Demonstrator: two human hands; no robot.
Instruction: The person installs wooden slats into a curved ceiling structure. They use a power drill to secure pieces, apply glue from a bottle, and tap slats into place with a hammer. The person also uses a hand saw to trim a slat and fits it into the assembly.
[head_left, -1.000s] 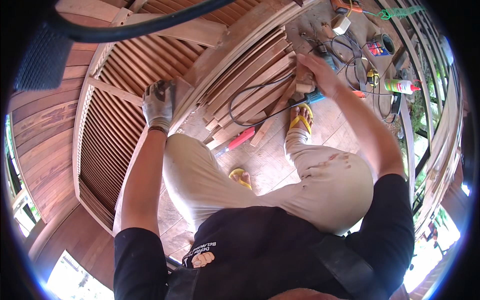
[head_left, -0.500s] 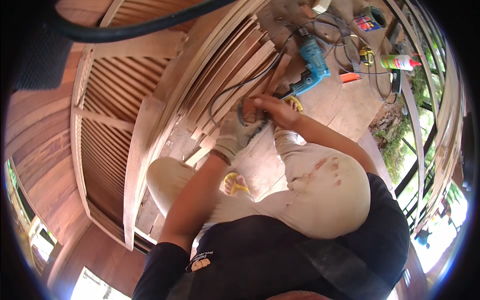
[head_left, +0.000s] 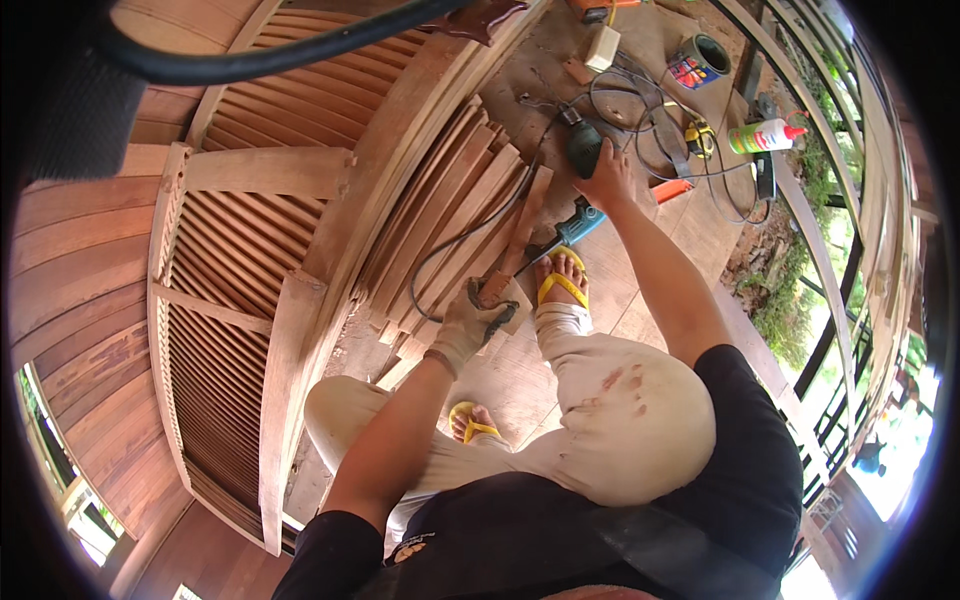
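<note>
Right grip [head_left: 608, 184] on drill [head_left: 578, 222]; wooden block [head_left: 494, 290] inside left grip [head_left: 468, 322].

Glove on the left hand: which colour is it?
The glove is off-white with dark grey parts, best seen in the head view.

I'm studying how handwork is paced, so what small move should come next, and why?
Probably firm up the right hand's grip on the blue drill: that hand lies over the drill's body, while the gloved left hand holds a small wooden block.
</note>
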